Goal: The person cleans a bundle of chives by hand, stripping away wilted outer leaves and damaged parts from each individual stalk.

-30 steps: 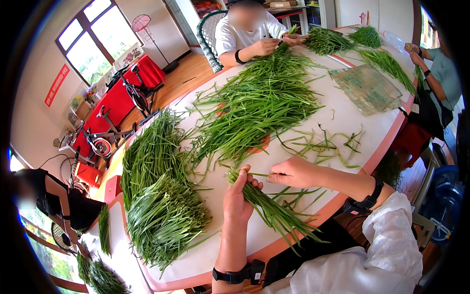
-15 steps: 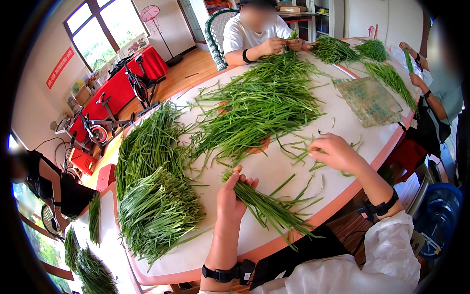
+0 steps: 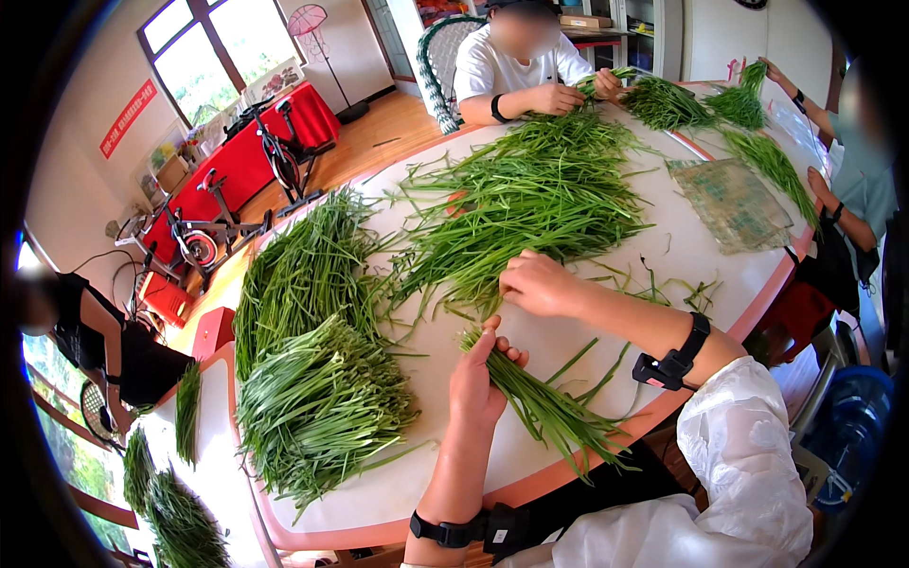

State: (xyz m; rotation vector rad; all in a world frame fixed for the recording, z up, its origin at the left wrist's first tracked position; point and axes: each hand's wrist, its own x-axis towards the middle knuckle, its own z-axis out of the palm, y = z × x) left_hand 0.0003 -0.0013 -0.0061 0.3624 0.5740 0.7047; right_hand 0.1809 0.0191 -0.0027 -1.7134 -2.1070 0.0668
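Note:
My left hand (image 3: 481, 383) is closed round a bunch of garlic chives (image 3: 559, 407), its leaves fanning toward the table's near edge. The thumb presses against the stem ends. Farther off, my right hand (image 3: 538, 284) has its fingers pinched together at the near edge of the big loose pile of chives (image 3: 530, 199). Whatever sits between those fingertips is hidden. To the left of my left hand lie two neater heaps: a darker heap of chives (image 3: 308, 275) and, nearer, a paler stacked heap (image 3: 322, 407).
A person opposite (image 3: 530, 71) handles chives; another at right (image 3: 857, 180) holds up a bunch. A greenish mat (image 3: 729, 204) lies on the white table (image 3: 445, 464). Trimmed scraps (image 3: 696, 293) lie right of my hands. A blue water bottle (image 3: 847, 426) stands below right.
My right hand has moved left from over the scraps to the edge of the loose pile. My left hand still grips its bunch. The person at right has lifted a bunch away from their other hand.

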